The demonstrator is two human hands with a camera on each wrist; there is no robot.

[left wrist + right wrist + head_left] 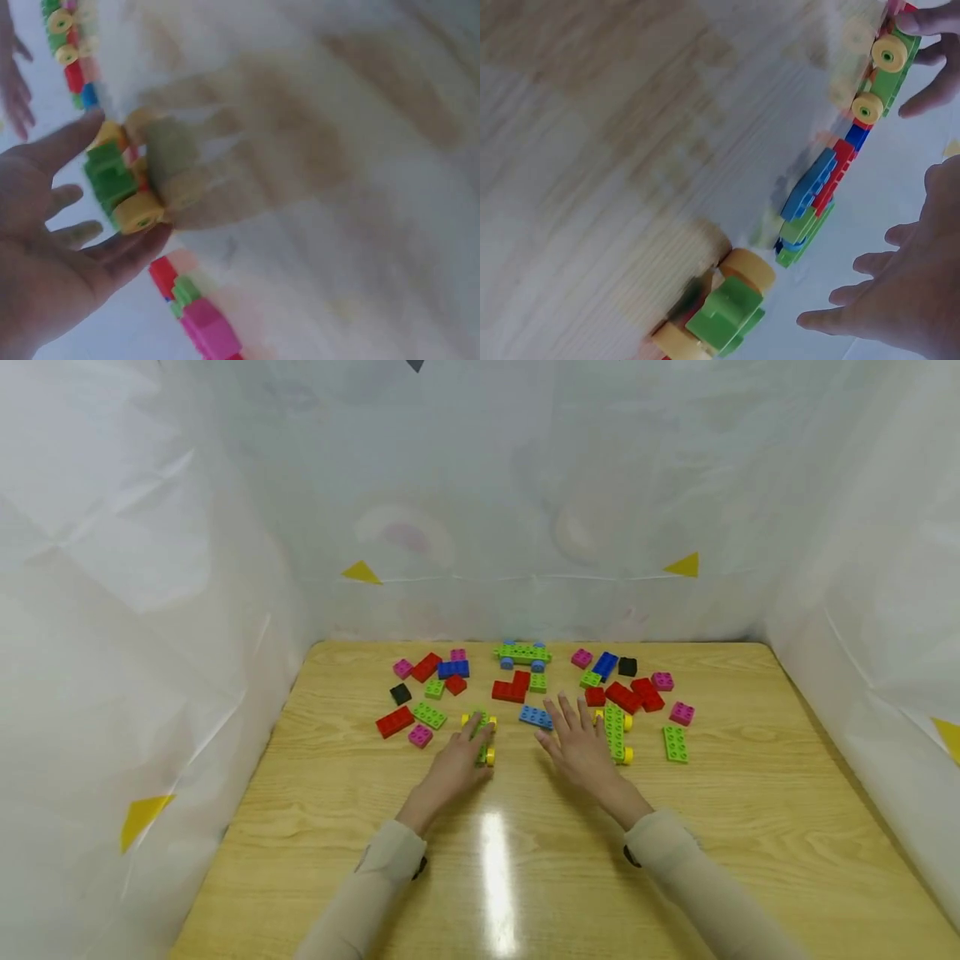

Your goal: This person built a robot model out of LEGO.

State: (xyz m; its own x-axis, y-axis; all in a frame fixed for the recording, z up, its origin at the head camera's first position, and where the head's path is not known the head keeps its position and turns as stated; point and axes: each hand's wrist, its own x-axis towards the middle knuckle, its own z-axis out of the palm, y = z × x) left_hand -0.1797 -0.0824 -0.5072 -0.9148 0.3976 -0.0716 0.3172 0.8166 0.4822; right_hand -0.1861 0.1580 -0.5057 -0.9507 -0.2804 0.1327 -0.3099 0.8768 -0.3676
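Observation:
My left hand [453, 768] grips a green toy car base with yellow wheels [111, 178]. Its thumb is by one wheel and a finger by the other in the left wrist view. My right hand [583, 752] hovers with fingers spread, holding nothing. It is between a light blue brick [535, 717] and a second green car base with yellow wheels [615, 735]. That second base stands near the camera in the right wrist view, apart from the fingers. Beyond both hands stands a green car base with blue wheels [523, 654].
Red bricks [394, 722], green bricks [676, 744], pink bricks [682, 713], dark blue bricks [604, 666] and black bricks [627, 667] lie scattered left and right on the wooden table [300, 860]. White sheeting [487, 485] encloses the back and sides.

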